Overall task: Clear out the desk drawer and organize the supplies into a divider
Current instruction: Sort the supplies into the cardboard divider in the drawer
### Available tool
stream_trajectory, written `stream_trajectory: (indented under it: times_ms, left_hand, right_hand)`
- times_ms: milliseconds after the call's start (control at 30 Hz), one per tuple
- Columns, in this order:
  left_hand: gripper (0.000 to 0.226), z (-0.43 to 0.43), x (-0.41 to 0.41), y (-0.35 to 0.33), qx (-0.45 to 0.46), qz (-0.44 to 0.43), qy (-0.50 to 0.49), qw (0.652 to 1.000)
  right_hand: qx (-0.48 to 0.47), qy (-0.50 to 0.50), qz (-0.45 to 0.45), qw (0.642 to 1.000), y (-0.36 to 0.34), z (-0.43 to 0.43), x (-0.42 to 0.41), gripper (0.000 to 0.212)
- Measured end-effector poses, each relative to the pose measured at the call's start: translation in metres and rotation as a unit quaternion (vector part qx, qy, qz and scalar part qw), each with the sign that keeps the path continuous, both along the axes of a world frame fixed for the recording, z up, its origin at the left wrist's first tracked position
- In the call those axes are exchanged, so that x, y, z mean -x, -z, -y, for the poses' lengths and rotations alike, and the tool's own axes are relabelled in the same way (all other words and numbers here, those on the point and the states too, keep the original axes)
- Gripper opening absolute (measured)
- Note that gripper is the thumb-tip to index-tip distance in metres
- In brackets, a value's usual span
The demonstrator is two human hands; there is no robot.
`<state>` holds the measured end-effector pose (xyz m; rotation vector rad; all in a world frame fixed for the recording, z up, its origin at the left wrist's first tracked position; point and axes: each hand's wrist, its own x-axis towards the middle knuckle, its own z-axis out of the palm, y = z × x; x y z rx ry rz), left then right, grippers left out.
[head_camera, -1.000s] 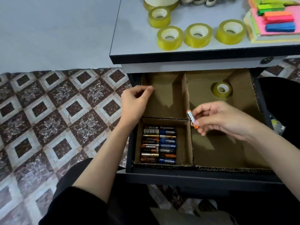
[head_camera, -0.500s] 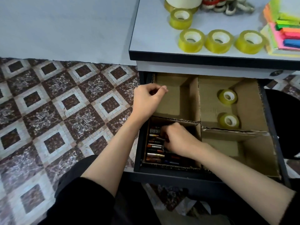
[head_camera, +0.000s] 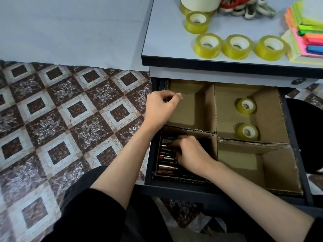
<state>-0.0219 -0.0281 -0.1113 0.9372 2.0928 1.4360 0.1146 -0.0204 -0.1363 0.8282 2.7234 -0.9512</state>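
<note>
A: Why is the left grip [head_camera: 162, 105] pinching the rim of the brown cardboard divider [head_camera: 209, 109]?
B: Steadying it, I'd guess. The right grip [head_camera: 190, 154], fingers curled, sits among the cylindrical batteries [head_camera: 166, 158] in the near-left compartment. Holding one? Can't tell.

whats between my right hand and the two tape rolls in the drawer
Cardboard divider walls: the right hand is front left among the batteries, the tape rolls back right, seen in the head view.
</note>
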Motion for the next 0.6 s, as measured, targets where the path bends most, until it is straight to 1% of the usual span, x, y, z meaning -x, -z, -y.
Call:
stream_trajectory:
  times_ms: [200,367,600]
  left_hand:
    - [0.018,-0.0003,0.0001,-0.0004,0.005,-0.005,0.004,1.0]
    - [0.02,-0.001,0.0009,0.0023,0.008,-0.009,0.003,1.0]
    - [0.019,-0.0014,0.0011,0.0037,0.007,-0.013,0.004,1.0]
  right_hand:
    - [-0.01,-0.024,0.007,1.0,-0.0038,0.0005,-0.0007,0.033]
    - [-0.002,-0.007,0.003,1.0,-0.0036,-0.0024,0.001,0.036]
    - [-0.006,-0.011,0.018,1.0,0.003,0.0021,0.0018,0.033]
